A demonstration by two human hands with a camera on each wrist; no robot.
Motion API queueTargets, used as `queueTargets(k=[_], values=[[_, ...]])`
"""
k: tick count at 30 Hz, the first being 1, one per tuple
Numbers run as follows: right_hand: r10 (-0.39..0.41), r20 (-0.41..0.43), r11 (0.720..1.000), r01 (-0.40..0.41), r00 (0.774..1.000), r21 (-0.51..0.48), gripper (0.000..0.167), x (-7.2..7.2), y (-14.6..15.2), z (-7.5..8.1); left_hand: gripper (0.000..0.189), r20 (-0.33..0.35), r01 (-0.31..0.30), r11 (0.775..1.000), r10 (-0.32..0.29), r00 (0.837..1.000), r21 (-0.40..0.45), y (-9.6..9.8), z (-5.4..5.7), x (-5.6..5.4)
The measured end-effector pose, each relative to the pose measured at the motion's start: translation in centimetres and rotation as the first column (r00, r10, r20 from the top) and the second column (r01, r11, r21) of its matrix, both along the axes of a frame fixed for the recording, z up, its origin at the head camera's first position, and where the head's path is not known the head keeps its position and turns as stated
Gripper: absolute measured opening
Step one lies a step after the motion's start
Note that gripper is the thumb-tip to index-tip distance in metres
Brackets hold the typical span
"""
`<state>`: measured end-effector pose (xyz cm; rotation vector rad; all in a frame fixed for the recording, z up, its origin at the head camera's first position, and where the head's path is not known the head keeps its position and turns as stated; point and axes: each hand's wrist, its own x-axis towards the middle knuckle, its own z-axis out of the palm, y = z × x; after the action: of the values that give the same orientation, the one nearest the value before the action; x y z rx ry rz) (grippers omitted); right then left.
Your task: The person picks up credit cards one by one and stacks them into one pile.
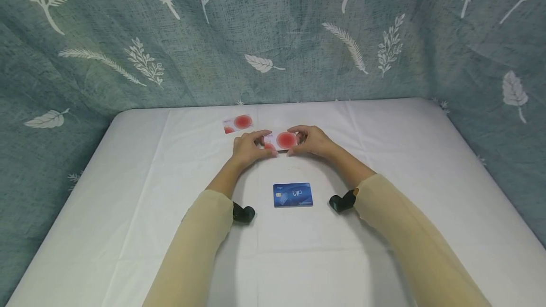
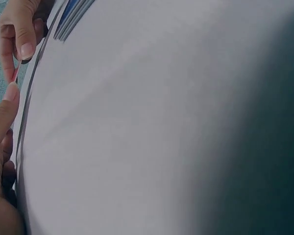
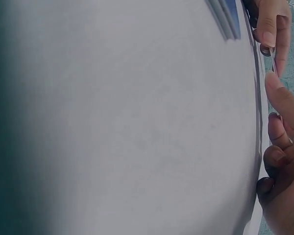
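Both hands share one white card with a large red circle [image 1: 286,140], held above the far half of the table. My left hand [image 1: 249,149] pinches its left end between thumb and fingers, while my right hand [image 1: 315,141] pinches the right end. Seen edge-on in the left wrist view, the held card [image 2: 17,71] is a thin line between the fingertips. A similar card with a red circle [image 1: 243,121] lies on the cloth just beyond my left hand. Nearer to me, between the forearms, lies a blue VIP card [image 1: 293,195].
A white cloth [image 1: 294,269] covers the table. In the wrist views the blue VIP card tops a small stack of thin edges [image 2: 74,20]. Behind the table's far edge hangs a green-blue curtain with white leaf prints [image 1: 290,27]. Dark wrist devices [image 1: 244,214] stick out from both sleeves.
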<state>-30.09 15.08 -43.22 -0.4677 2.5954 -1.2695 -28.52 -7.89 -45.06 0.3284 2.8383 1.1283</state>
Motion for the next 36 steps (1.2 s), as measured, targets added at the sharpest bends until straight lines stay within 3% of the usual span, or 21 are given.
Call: queueTargets(k=[12, 26, 36], values=[[0.023, 0.009, 1.0, -0.023, 1.0, 0.009, 0.064, 0.6, 0.2, 0.4, 0.064, -0.008, 0.046, 0.998, -0.046, 0.999, 0.036, -0.4, 0.1, 0.2], [0.071, -0.02, 0.997, -0.071, 0.997, 0.014, 0.065, 1.4, 0.4, 0.8, 0.063, 0.047, 0.095, 0.973, -0.107, 0.993, 0.208, -0.2, 0.8, 1.0], [0.067, -0.004, 0.997, -0.066, 0.998, 0.043, 0.067, 2.1, 0.9, 1.5, 0.064, 0.048, 0.12, 0.968, -0.133, 0.99, 0.221, 0.1, 1.0, 1.4]])
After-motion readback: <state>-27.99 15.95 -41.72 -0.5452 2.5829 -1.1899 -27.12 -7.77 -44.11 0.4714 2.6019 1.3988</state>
